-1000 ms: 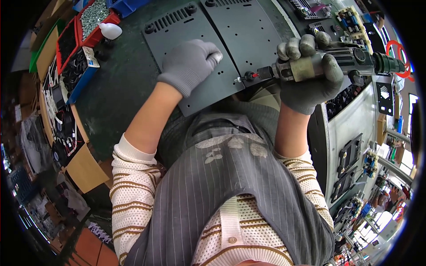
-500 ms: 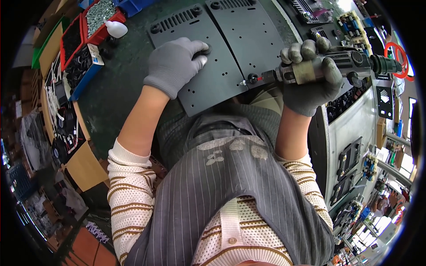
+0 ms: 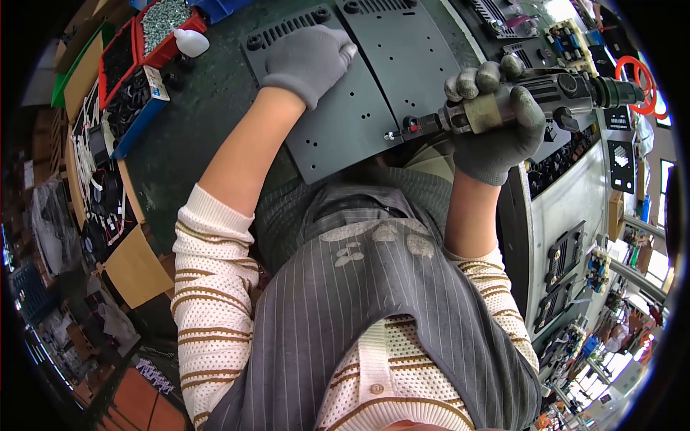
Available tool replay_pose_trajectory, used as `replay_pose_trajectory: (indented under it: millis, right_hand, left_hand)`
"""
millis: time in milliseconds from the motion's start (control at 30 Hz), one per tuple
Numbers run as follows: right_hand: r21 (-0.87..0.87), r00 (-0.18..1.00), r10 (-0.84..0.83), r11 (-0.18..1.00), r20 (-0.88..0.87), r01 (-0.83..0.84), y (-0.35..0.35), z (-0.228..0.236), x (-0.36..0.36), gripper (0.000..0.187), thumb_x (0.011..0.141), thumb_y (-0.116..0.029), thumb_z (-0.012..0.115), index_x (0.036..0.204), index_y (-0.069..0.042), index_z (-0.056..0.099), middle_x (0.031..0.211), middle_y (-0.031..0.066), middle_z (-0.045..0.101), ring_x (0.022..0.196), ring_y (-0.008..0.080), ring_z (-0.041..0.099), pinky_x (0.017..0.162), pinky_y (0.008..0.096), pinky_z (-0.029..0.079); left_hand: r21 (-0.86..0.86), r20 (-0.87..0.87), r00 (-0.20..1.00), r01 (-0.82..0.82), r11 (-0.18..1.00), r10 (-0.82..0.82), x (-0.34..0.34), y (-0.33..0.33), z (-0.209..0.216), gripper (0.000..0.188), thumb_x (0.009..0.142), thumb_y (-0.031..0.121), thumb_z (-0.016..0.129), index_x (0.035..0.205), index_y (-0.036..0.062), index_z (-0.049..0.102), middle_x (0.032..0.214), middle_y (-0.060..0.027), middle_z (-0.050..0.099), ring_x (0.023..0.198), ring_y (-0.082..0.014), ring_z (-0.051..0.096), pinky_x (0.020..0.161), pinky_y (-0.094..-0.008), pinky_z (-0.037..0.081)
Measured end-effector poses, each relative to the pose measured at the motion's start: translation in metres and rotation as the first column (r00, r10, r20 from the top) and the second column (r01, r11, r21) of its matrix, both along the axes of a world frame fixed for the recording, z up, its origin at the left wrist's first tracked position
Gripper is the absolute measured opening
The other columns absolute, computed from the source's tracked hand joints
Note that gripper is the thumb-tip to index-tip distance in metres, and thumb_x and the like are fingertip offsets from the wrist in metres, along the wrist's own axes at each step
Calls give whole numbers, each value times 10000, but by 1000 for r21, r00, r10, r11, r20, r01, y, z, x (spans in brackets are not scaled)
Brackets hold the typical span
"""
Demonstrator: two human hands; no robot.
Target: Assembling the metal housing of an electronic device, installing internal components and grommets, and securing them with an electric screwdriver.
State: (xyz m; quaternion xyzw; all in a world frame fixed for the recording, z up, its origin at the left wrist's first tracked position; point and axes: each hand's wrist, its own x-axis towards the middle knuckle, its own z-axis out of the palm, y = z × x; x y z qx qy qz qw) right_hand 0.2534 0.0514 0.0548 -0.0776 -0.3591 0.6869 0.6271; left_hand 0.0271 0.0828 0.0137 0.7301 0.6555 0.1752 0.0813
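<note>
Two dark grey metal panels with slots and small holes lie side by side: a left panel (image 3: 334, 129) and a right panel (image 3: 410, 65). My left hand (image 3: 305, 61), in a grey glove, is over the upper part of the left panel. Its fingers are curled closed, and whatever they hold is hidden. My gloved right hand (image 3: 499, 122) is wrapped round a power screwdriver (image 3: 496, 111) with a green collar at its rear end. The driver points left, with a small silver screw (image 3: 390, 136) at its tip, near the panels' front edge. Black round feet (image 3: 255, 42) sit at the panels' far corners.
At the far left stand a red bin of silver screws (image 3: 164, 27), a blue-edged bin of black parts (image 3: 136, 104) and a white squeeze bottle (image 3: 191, 43). A red coiled hose (image 3: 640, 79) trails behind the driver. Circuit boards (image 3: 571, 47) lie at the far right.
My left hand has moved up and slightly right across the left panel, toward its slotted end. The driver in my right hand has shifted slightly left, the screw still at its tip.
</note>
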Motion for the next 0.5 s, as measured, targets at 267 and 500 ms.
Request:
replay_pose_trajectory:
  millis: [267, 500]
  right_hand:
    - [29, 996, -74, 997, 48, 73, -1, 3, 14, 352, 793, -227, 553, 1117, -99, 501, 852, 92, 573, 778, 242, 565, 741, 414, 448]
    - [6, 992, -86, 996, 94, 86, -6, 0, 9, 375, 780, -161, 547, 1133, -58, 470, 850, 105, 567, 757, 250, 579, 718, 416, 486]
  left_hand:
    - [-131, -49, 993, 96, 987, -103, -9, -9, 14, 320, 829, 360, 631, 1081, 164, 660, 973, -95, 662, 906, -283, 632, 770, -410, 500]
    - [-110, 261, 934, 280, 954, -244, 36, -87, 10, 303, 778, 290, 688, 1050, 157, 690, 836, -79, 641, 760, -265, 625, 678, -359, 495]
